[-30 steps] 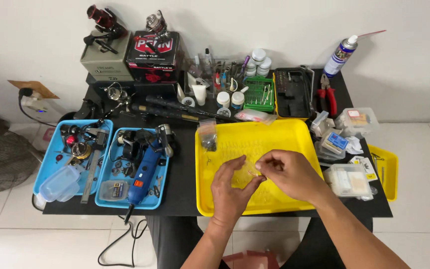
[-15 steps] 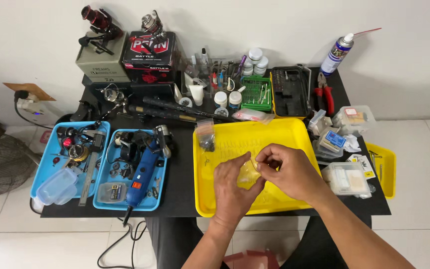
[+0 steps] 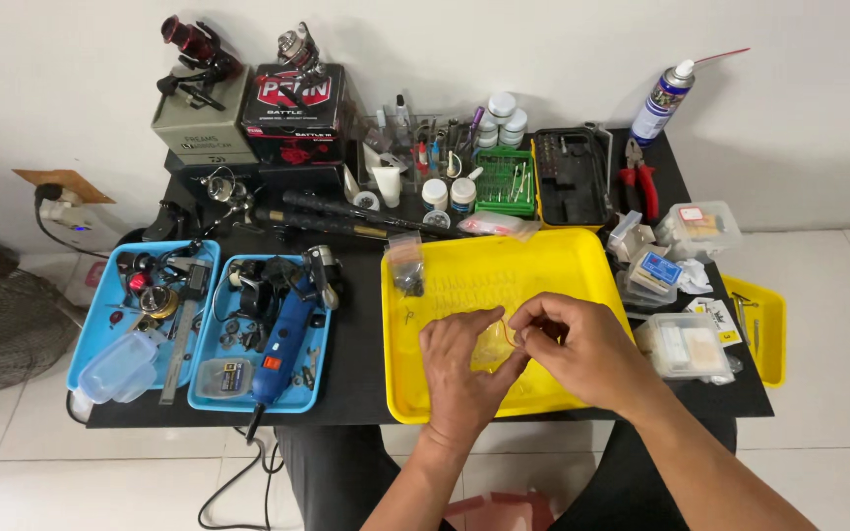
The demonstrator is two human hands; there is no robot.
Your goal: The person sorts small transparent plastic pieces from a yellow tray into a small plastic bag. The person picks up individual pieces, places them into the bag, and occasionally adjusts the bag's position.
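Observation:
Over the large yellow tray (image 3: 563, 258) my left hand (image 3: 462, 364) and my right hand (image 3: 582, 346) meet, both pinching a small clear plastic bag (image 3: 494, 344) between their fingertips. The bag's contents are too small to tell. A second small clear bag holding dark parts (image 3: 406, 265) lies at the tray's upper left corner, apart from both hands.
Two blue trays (image 3: 100, 324) (image 3: 211, 393) with reel parts and a blue rotary tool (image 3: 282, 339) sit left. Boxes with fishing reels (image 3: 248, 93), bottles, a green bit set (image 3: 509, 182), a black tool case (image 3: 571, 177), red pliers (image 3: 641, 182), a spray can (image 3: 663, 98), clear boxes (image 3: 686, 344) and a small yellow tray (image 3: 764, 329) ring the black table.
Both hands have drawn closer together over the yellow tray, with the fingertips now closed on the small clear bag. The view shifted slightly.

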